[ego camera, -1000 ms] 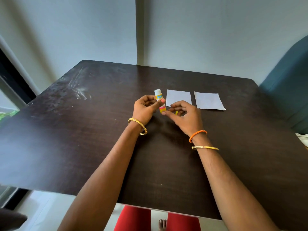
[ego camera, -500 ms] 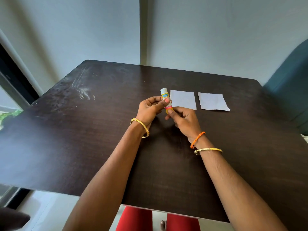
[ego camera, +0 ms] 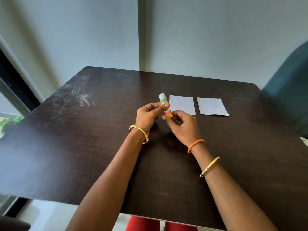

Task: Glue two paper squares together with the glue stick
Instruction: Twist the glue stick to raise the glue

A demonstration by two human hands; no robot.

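glue stick (ego camera: pixel 165 105): held up above the tabletop, tilted a little, white end on top, yellow end at the bottom. it is just left of the near paper.
left hand (ego camera: pixel 147 115): closed around the middle of the glue stick, thumb pressed on its label.
right hand (ego camera: pixel 182 124): fingers pinch the yellow bottom end. something small and yellow sits in the palm; i cannot tell what it is.
left paper square (ego camera: pixel 182 104): flat on the tabletop, just past the hands.
right paper square (ego camera: pixel 212 106): flat beside the first, a small gap between them. no glue shows on either.
what could go wrong: the stick is small, so it may slip and roll away. the papers are light, so a rubbing stick may drag or wrinkle one if no hand holds it down.
tabletop (ego camera: pixel 83 147): dark brown wood look, with pale smears at the far left.
room: plain pale wall behind, a window edge at left, a blue-green chair (ego camera: pixel 290 90) at right.
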